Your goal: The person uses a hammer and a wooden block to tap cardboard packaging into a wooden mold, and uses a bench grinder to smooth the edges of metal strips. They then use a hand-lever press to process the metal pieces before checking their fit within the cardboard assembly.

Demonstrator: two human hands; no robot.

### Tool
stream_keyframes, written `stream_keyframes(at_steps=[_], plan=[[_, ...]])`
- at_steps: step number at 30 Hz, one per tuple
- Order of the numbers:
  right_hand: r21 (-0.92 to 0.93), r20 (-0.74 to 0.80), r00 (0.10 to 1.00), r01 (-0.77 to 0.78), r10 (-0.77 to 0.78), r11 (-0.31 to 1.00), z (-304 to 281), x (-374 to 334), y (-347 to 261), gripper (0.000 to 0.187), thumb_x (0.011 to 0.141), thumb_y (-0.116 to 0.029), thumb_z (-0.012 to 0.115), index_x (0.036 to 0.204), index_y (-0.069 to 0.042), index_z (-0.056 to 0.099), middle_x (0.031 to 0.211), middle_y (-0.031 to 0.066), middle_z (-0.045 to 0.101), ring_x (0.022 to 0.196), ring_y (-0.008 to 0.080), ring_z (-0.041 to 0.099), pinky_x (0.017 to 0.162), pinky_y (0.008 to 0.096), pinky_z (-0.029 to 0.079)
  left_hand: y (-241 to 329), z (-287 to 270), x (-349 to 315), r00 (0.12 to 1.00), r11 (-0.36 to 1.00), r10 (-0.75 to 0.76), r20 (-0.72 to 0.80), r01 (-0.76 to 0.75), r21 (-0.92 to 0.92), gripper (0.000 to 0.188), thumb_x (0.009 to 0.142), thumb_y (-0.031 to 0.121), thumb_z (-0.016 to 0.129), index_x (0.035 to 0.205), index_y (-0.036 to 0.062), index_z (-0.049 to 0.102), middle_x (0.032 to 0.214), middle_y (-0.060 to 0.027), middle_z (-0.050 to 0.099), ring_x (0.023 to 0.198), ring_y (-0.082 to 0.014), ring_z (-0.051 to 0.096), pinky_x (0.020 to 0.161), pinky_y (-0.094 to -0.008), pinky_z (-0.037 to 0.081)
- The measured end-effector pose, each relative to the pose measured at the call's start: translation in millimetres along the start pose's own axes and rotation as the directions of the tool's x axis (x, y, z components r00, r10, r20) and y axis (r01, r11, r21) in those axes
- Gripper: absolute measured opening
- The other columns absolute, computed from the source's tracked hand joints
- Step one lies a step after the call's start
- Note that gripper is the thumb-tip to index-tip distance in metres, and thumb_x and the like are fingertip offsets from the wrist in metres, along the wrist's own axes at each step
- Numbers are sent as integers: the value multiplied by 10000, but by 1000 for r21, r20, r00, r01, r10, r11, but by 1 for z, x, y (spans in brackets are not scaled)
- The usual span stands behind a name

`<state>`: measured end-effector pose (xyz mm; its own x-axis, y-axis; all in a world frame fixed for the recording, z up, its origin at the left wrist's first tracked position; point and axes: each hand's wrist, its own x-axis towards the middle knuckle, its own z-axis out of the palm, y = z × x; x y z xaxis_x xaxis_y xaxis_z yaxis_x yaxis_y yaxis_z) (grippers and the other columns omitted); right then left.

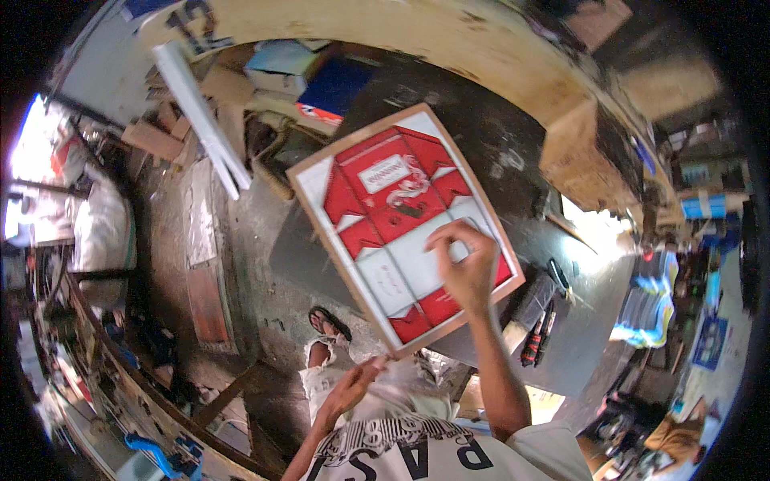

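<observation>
A flat board with a brown wooden rim [433, 331] lies tilted across the dark worktop in front of me. On it is a red-and-white printed sheet [385, 192], laid out like an unfolded carton with flaps and dark lines. My right hand [472, 268] is over the lower right part of this sheet, its fingers curled and thumb and forefinger brought together in a ring. Anything pinched there is too small to make out. By the board's near corner, my left hand [353, 389] has its fingers stretched out, the tips at or close to the rim.
Right of the board lie a dark block [531, 303] and red-and-black handled tools [536, 341]. A cardboard box [589, 160] stands at the far right. Long white strips [200, 120] lean at the left, near a blue box [341, 84]. A white sack [104, 240] is further left.
</observation>
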<state>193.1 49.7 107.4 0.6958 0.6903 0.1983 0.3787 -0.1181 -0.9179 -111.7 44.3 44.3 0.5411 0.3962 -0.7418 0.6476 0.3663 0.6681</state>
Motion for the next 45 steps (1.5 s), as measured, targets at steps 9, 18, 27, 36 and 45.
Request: stream_keyframes(at_steps=[9,18,27,36,45], plan=[[-24,638,770,50,-23,998,260,-12,-86,148,903,-115,699,848,22,706,704,4,659,660,70,593,607,240,465,-95,-161,38,863,857,268,428,-417,303,387,932,302,636,1182,7,633,1060,-186,706,928,-292,681,800,-389,521],[-246,963,173,265,206,932,490,23,-21,221,833,-176,718,905,32,729,755,102,723,658,149,664,652,312,521,-138,-335,24,925,944,327,-195,-328,25,343,962,308,596,1094,-8,621,999,-196,671,925,-295,626,804,-417,483],[-202,972,49,673,229,712,744,181,-11,235,741,-219,693,838,-16,758,748,172,720,685,214,709,678,372,555,-165,-571,-8,260,710,-382,-887,-532,-462,446,848,348,762,1138,26,656,1012,-131,720,950,-203,681,842,-353,540],[285,927,33,586,-374,759,1061,193,-366,121,851,-55,670,928,38,674,787,158,705,694,177,676,655,325,526,-150,-885,-182,-487,940,-215,-847,-337,-45,152,875,174,717,938,36,715,778,6,672,704,-74,592,658,-264,478],[328,934,-24,459,-358,825,1227,135,-490,119,891,-46,670,974,39,662,789,85,679,762,101,656,700,289,532,-391,-1194,-296,-765,983,-176,-620,-99,-157,230,825,205,777,953,23,723,798,-82,724,734,-162,679,694,-311,531]])
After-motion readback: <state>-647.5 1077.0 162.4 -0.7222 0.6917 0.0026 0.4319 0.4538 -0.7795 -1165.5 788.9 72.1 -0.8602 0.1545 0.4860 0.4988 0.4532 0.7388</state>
